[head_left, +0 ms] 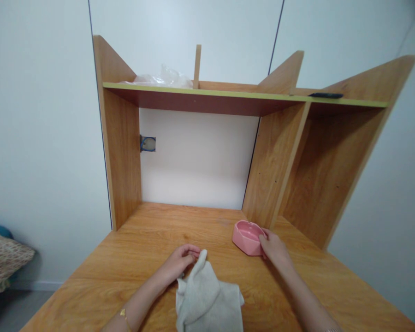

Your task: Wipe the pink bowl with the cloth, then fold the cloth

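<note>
At far left, before a pale, smooth wall (pixel 48 138), a fringed, reddish-and-cream patterned fabric (pixel 7 258) over a rounded teal object (pixel 0 229). From lower left across to lower right, a wide, orange-brown wood-grain desk (pixel 100 276), with a matching open wooden shelf unit (pixel 122 157) along its back. Inside the left bay, a small square wall opening (pixel 148 144) with a blue loop in it. Overhead, on a yellow-green-edged upper shelf (pixel 228 94), a crumpled clear plastic bag (pixel 164 79).

Lower down, reaching in from the bottom edge, the left hand (pixel 183 260), wearing a thin gold bracelet (pixel 124 317). Fingers loosely curled, thumb a little apart, tips right beside the raised corner of a rumpled, pale-grey cloth (pixel 210 299); cannot tell whether pinching it or merely brushing it. The cloth itself: in folds on the desk, between the two arms, closer to the left hand than to the right, running off the bottom edge.

Farther right and farther back, a pink, faceted, many-sided bowl (pixel 247 246), roughly upright, well apart from the left hand and near the unit's wooden upright divider (pixel 273 170). At the bowl's right side, the right hand (pixel 276 249): pinches the bowl's wall between thumb and fingers. Higher and farther right, on the upper shelf, a flat black object (pixel 327 95), too small to identify.
</note>
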A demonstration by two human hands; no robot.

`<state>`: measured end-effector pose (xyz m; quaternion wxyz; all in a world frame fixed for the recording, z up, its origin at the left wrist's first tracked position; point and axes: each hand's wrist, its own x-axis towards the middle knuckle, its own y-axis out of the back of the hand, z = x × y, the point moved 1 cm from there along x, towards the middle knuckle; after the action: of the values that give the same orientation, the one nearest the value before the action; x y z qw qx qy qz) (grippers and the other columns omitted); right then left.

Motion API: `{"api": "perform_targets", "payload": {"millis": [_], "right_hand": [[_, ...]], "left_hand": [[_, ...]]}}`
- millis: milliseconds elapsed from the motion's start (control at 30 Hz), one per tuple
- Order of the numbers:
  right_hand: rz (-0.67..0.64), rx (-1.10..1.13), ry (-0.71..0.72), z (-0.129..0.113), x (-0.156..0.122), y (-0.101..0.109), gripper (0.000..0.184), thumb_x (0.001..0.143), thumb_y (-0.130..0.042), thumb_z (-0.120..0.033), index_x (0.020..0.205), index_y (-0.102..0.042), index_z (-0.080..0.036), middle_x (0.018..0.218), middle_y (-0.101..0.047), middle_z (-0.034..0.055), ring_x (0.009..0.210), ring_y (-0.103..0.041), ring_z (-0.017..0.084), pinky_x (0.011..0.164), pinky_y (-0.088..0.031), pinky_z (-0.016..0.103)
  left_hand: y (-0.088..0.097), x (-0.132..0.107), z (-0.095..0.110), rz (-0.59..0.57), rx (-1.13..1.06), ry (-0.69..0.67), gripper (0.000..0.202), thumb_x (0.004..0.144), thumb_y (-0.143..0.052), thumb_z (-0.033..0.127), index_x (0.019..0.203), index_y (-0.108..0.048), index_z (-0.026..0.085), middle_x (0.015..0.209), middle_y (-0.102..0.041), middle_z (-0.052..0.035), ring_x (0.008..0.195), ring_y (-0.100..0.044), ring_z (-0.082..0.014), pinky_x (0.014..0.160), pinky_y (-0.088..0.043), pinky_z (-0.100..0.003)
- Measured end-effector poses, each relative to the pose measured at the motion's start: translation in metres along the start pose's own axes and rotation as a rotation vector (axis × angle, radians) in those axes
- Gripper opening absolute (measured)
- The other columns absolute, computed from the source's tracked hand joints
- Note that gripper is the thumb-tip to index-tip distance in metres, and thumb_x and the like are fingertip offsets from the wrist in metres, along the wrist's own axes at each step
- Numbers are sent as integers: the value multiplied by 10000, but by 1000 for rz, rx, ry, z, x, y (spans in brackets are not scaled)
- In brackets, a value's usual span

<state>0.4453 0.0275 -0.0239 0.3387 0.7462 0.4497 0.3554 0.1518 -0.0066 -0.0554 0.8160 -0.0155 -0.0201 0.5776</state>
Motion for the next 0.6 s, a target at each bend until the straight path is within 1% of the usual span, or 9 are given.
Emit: {"api": "perform_targets", "payload": {"millis": [100, 200, 300, 333, 367, 400, 500, 533, 600], "right_hand": [[14, -28, -7, -2, -2, 3, 414, 799, -323, -252, 1136, -527, -126, 942, -648, 128, 841, -605, 221, 690, -411, 279], [70, -78, -44, -11, -8, 12, 463, 812, -316, -309, 1215, -444, -120, 1004, -617, 161, 903, -579, 257, 712, -405, 325], [142, -131, -45, -27, -20, 22, 453, 825, -300, -356, 1230, -419, -194, 952, -630, 131, 854, -589, 264, 675, -404, 341], [154, -125, -16, -34, -24, 23, 433, 828, -295, -353, 1213, -435, -213, 929, -635, 118, 835, -592, 258, 661, -402, 333], [154, -102, 31, -41, -28, 24, 409, 831, -292, -343, 1183, -461, -222, 917, -637, 107, 824, -591, 247, 654, -399, 321], [142, -62, 99, -48, -32, 22, 382, 830, -297, -326, 1141, -494, -225, 912, -637, 93, 824, -587, 231, 653, -395, 303], [32, 57, 329, -66, -45, 12, 292, 818, -333, -288, 961, -578, -223, 848, -639, 47, 814, -572, 186, 635, -378, 253], [-35, 79, 384, -71, -49, 6, 273, 814, -343, -292, 902, -590, -212, 789, -636, 37, 771, -570, 174, 605, -370, 241], [-248, 118, 472, -75, -57, -4, 263, 803, -377, -327, 793, -594, -177, 666, -605, 23, 636, -542, 141, 526, -339, 216]], "left_hand": [[0, 1, 0, -2, 15, -11, 212, 618, -557, 237, 809, -581, 149, 827, -626, -40, 823, -566, -180, 759, -405, -288], [2, 1, 3, 8, 94, -63, 206, 634, -541, 243, 815, -573, 148, 850, -618, -50, 829, -555, -180, 763, -400, -284], [9, -4, 14, 84, 357, -159, 194, 693, -506, 298, 795, -569, 145, 817, -602, -49, 813, -531, -173, 766, -379, -273], [11, -7, 20, 105, 472, -176, 217, 718, -490, 337, 784, -567, 145, 791, -594, -43, 782, -522, -168, 741, -376, -266], [12, -11, 25, 98, 574, -171, 257, 736, -476, 385, 779, -564, 147, 761, -585, -33, 742, -513, -162, 698, -376, -255], [13, -15, 30, 66, 656, -155, 307, 751, -457, 438, 781, -563, 151, 740, -579, -23, 711, -503, -155, 658, -369, -243], [10, -28, 43, -44, 819, -98, 417, 761, -403, 550, 808, -568, 170, 709, -572, 3, 656, -487, -138, 578, -335, -212], [8, -31, 45, -79, 847, -85, 432, 755, -402, 567, 819, -570, 175, 709, -574, 7, 647, -486, -137, 564, -326, -208], [4, -35, 47, -136, 876, -72, 428, 740, -422, 571, 852, -571, 185, 703, -575, 14, 634, -482, -136, 542, -313, -203]]}}
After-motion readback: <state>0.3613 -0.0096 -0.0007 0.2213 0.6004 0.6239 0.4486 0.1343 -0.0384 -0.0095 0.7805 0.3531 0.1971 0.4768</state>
